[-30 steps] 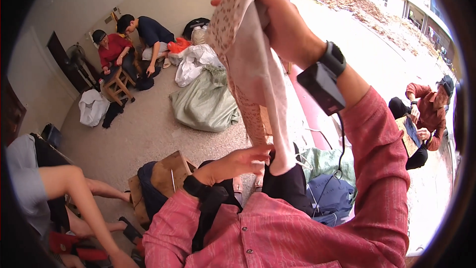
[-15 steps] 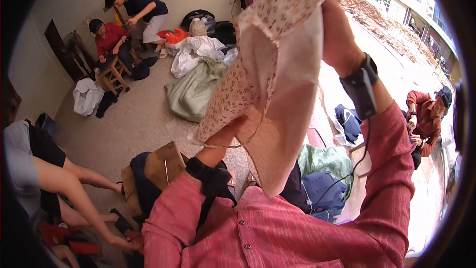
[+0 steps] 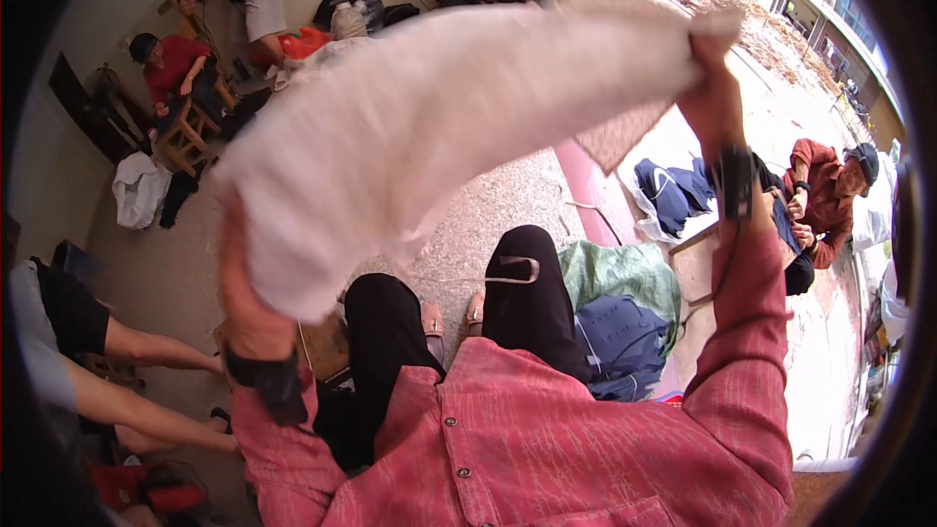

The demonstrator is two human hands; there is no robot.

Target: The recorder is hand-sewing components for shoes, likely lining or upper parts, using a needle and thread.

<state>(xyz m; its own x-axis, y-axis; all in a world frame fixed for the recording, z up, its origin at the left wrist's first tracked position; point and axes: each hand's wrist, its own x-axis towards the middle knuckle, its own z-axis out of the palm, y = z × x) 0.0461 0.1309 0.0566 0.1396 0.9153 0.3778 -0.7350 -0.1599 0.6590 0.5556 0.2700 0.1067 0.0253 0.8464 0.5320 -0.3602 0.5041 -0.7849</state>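
A pale cloth (image 3: 439,117) is stretched wide in the air between my raised hands, its plain whitish side showing and blurred by motion. My right hand (image 3: 712,88) is closed on its right end, fingers wrapped round the bunched fabric. At the lower left my left hand (image 3: 259,278) grips the other end; the cloth and blur partly hide its fingers. A pale narrow strip (image 3: 517,271), bent at its end, shows over my right knee below the cloth.
A green sack (image 3: 625,273) and folded dark blue fabric (image 3: 625,337) lie by my right leg. Several people sit or stand around, one sewing-like close work unclear at right (image 3: 825,200). A bare-legged person (image 3: 146,356) is close on my left.
My left hand has swung out to the left, and my right hand has moved slightly right and down. The bunched cloth is now spread sideways, its plain side showing instead of the print.
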